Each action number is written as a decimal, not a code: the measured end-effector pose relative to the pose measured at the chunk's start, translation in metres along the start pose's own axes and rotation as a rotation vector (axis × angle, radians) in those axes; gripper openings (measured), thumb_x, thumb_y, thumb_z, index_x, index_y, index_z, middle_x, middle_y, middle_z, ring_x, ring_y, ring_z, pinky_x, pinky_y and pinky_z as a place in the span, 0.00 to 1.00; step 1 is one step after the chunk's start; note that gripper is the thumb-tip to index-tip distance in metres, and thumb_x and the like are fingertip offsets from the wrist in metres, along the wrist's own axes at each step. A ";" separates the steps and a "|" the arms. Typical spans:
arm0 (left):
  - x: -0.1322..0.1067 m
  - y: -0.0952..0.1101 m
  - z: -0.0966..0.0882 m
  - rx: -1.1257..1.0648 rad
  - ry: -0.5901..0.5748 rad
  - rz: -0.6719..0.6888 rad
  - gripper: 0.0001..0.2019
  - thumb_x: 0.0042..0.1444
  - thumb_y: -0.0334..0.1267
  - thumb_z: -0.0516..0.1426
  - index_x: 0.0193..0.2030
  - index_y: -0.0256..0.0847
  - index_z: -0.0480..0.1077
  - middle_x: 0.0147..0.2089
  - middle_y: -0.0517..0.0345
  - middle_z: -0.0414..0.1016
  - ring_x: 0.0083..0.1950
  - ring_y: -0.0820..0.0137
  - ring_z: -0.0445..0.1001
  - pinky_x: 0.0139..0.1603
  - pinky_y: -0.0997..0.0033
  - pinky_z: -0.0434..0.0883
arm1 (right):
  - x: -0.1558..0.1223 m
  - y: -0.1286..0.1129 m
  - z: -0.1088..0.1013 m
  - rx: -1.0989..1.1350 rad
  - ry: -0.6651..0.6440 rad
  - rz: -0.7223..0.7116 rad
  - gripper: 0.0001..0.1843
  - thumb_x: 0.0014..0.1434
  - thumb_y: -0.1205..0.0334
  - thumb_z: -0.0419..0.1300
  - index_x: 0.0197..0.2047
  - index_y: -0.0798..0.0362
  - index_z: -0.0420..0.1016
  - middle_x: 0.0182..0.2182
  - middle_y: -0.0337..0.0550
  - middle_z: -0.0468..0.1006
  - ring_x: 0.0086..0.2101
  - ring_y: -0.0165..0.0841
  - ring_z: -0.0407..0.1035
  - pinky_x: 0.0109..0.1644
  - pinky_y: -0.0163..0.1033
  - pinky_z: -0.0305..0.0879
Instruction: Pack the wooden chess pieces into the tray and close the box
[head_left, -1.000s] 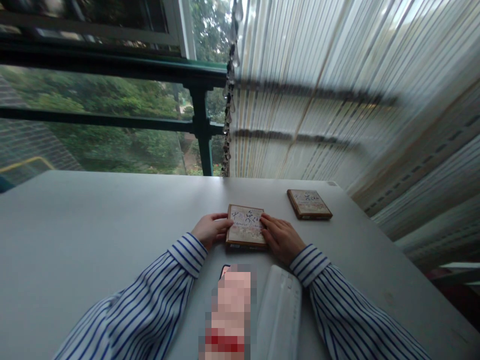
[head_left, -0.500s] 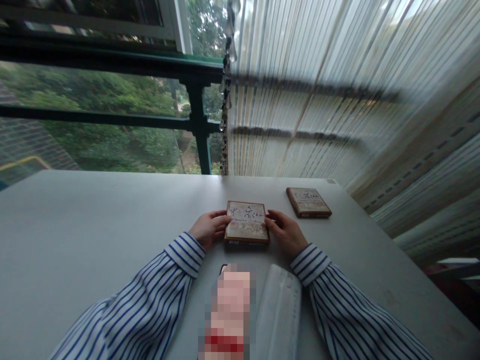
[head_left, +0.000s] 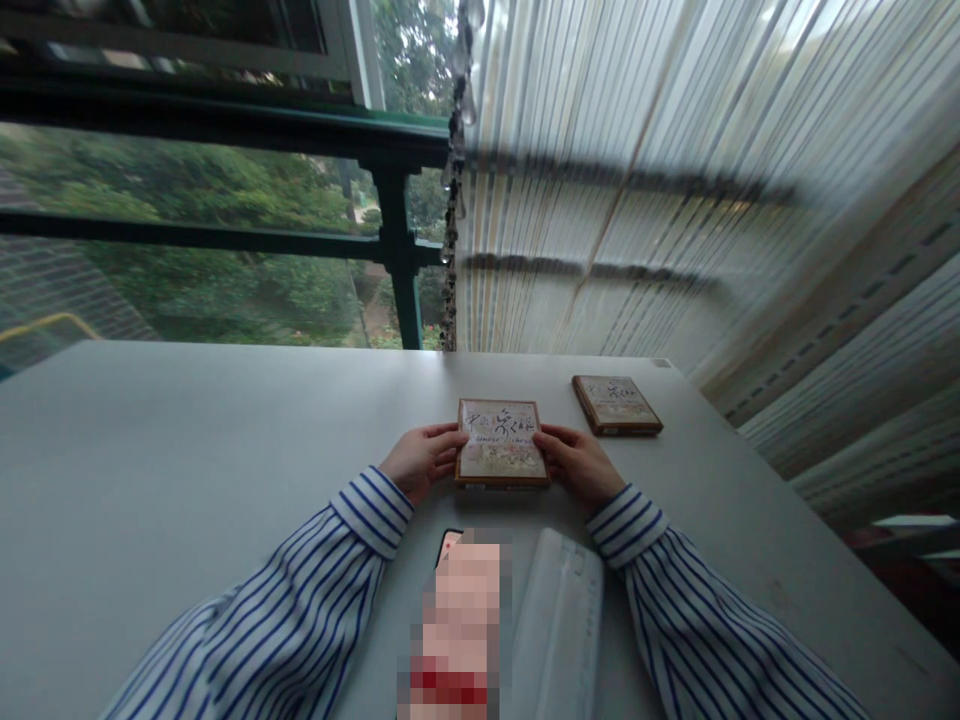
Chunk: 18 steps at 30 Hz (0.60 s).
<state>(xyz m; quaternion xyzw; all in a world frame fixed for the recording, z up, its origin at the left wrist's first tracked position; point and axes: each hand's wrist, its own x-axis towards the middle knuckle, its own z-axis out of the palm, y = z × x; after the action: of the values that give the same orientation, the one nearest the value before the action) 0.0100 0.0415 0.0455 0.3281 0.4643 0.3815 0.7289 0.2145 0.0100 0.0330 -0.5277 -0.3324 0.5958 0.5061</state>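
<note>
Between my two hands is a flat, square Chinese chess box [head_left: 502, 458], with brown edges and a pale printed top. My left hand [head_left: 424, 458] grips its left side, the thumb over the top edge and the fingers along the side. On the opposite side my right hand [head_left: 579, 462] holds it the same way, thumb on top. The box appears slightly raised off the table, its front edge casting a shadow below. A second, matching box [head_left: 619, 405] lies flat beyond my right hand, touched by neither hand.
Nearest me on the white table [head_left: 187, 480] lie a phone with a blurred-out screen [head_left: 457, 620] and a translucent white plastic case [head_left: 561, 625]. A string curtain [head_left: 600, 220] and a window with green railings [head_left: 397, 210] stand behind the table's far edge.
The box has shifted slightly right and come up toward me, now looking larger. My right hand has closed more firmly on its side; the second box has stayed put.
</note>
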 end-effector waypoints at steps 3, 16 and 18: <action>-0.001 0.000 0.000 -0.007 -0.009 -0.008 0.11 0.47 0.26 0.57 0.40 0.29 0.68 0.32 0.48 0.76 0.29 0.70 0.76 0.30 0.75 0.72 | -0.001 0.000 0.000 0.047 0.008 0.009 0.12 0.48 0.68 0.60 0.39 0.58 0.70 0.28 0.44 0.77 0.25 0.28 0.72 0.26 0.30 0.70; 0.000 0.001 -0.005 0.071 -0.017 -0.083 0.13 0.46 0.30 0.59 0.40 0.32 0.68 0.33 0.47 0.77 0.30 0.68 0.76 0.31 0.72 0.73 | -0.001 0.001 -0.004 0.068 0.003 -0.009 0.13 0.46 0.67 0.63 0.38 0.57 0.72 0.30 0.44 0.78 0.27 0.28 0.72 0.29 0.31 0.70; 0.000 0.002 -0.005 0.074 -0.027 -0.083 0.14 0.46 0.31 0.60 0.41 0.32 0.68 0.34 0.47 0.77 0.31 0.68 0.76 0.31 0.71 0.73 | -0.002 0.000 -0.003 0.071 0.005 -0.007 0.13 0.46 0.67 0.63 0.38 0.57 0.73 0.29 0.44 0.78 0.26 0.28 0.72 0.29 0.31 0.70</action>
<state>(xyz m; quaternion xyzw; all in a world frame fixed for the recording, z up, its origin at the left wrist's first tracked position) 0.0046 0.0428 0.0450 0.3405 0.4813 0.3288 0.7378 0.2168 0.0075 0.0326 -0.5094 -0.3117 0.6041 0.5276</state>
